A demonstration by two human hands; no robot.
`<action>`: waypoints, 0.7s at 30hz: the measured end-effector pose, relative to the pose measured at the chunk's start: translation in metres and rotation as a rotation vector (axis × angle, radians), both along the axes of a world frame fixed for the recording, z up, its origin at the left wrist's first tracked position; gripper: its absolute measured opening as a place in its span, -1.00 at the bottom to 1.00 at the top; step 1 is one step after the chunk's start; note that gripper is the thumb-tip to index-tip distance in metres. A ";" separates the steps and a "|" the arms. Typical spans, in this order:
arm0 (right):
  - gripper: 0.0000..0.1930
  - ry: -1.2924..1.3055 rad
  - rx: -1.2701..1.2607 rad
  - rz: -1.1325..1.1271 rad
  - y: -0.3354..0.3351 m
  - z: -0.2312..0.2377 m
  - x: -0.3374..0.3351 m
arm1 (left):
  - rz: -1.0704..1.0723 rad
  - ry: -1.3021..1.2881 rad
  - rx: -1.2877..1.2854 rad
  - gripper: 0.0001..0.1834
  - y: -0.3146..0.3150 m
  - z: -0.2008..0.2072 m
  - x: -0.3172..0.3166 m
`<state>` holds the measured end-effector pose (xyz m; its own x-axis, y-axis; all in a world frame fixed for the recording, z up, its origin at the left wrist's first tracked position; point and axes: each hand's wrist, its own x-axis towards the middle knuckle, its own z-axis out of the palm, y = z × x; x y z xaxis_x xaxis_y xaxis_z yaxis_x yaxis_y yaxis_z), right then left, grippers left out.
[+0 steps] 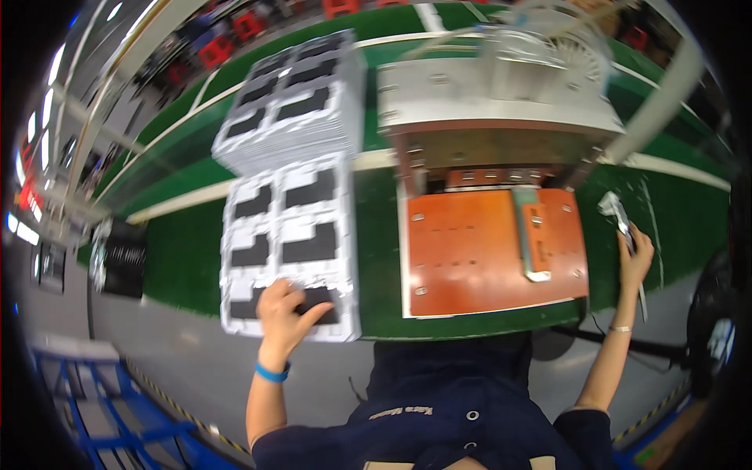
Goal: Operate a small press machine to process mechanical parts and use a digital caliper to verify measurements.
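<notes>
1 blue wristband (272, 374), smooth band, on the left forearm; thin pale band (621, 329) on the right wrist. Left hand (284, 309) is over the nearest row of a white tray (348, 266), thumb spread out to the right, other fingers curled; cannot tell if they grip a piece. Tray lies left of centre on the green, flat-topped table (379, 258): glossy white, 2 columns by 3 rows, 6 matte black pieces (313, 249), notched flat shapes, nearest 2 partly under or beside the hand. Right hand (638, 254), at the table's right side, has its fingers closed around 1 slim tool (619, 215) with a pale head. Between the hands, 1 smooth orange-brown plate (462, 274), roughly square, small metal fittings near its corners; on it, 1 long grey-green bar (524, 235) and 1 narrow orange block (536, 243) side by side. Behind: 1 machine (439, 90) with a thick grey metal slab. Behind the near tray, 1 tall stack of white trays (313, 141), layers too fine to count, 6 black pieces visible on top. Far back, several red stools (215, 53), blurry.
</notes>
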<state>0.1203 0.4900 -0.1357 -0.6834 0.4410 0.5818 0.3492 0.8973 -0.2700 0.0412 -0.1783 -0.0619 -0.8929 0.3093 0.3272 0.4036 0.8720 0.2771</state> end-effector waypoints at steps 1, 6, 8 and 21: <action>-0.64 0.017 -0.037 -0.012 -0.007 0.003 -0.003 | 0.058 -0.008 0.027 -0.46 -0.001 0.006 0.000; -0.65 0.133 -0.041 -0.011 -0.013 0.013 -0.003 | -0.169 -0.047 0.251 -0.51 0.069 0.083 -0.032; -0.68 0.202 -0.149 -0.026 -0.027 0.021 0.002 | -0.339 -0.053 0.205 -0.55 0.126 0.104 -0.039; -0.83 -0.094 -0.253 0.962 -0.210 0.154 -0.054 | -0.638 -0.091 0.189 -0.56 0.192 0.085 -0.036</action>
<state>0.0665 0.2804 0.0181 -0.8531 -0.2208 0.4728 -0.4662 0.7294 -0.5006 0.0055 0.0141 0.0234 -0.5808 0.7303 0.3596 0.7917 0.4039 0.4584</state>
